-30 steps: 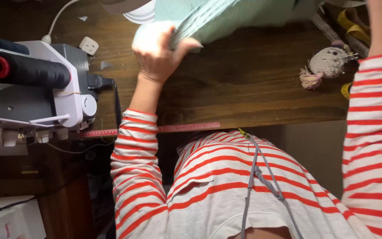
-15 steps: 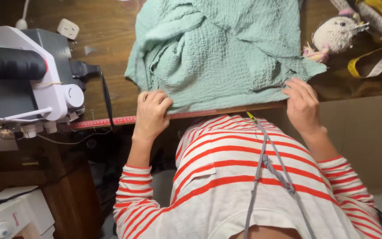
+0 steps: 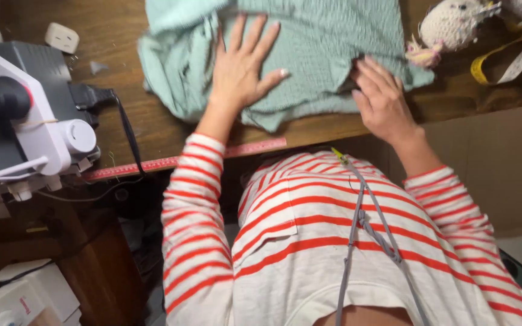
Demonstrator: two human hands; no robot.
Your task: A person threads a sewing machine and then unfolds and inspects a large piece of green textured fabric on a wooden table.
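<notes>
A crumpled mint-green textured cloth [image 3: 315,42] lies on the dark wooden table [image 3: 158,121]. My left hand [image 3: 246,63] rests flat on the cloth with its fingers spread wide. My right hand [image 3: 382,99] touches the cloth's right near edge, fingers curled at the fabric; a firm grip on it cannot be made out. Both arms wear red-and-white striped sleeves.
A white and grey sewing machine [image 3: 25,121] stands at the left with a black cable [image 3: 122,127]. A red measuring tape [image 3: 176,160] runs along the table's near edge. A small crocheted toy [image 3: 454,27] and a yellow tape measure [image 3: 509,54] lie at the right.
The cloth went from held up to laid on the table. My left hand moved from the table's near edge onto the cloth and spread flat; my right hand shifted to the cloth's right edge.
</notes>
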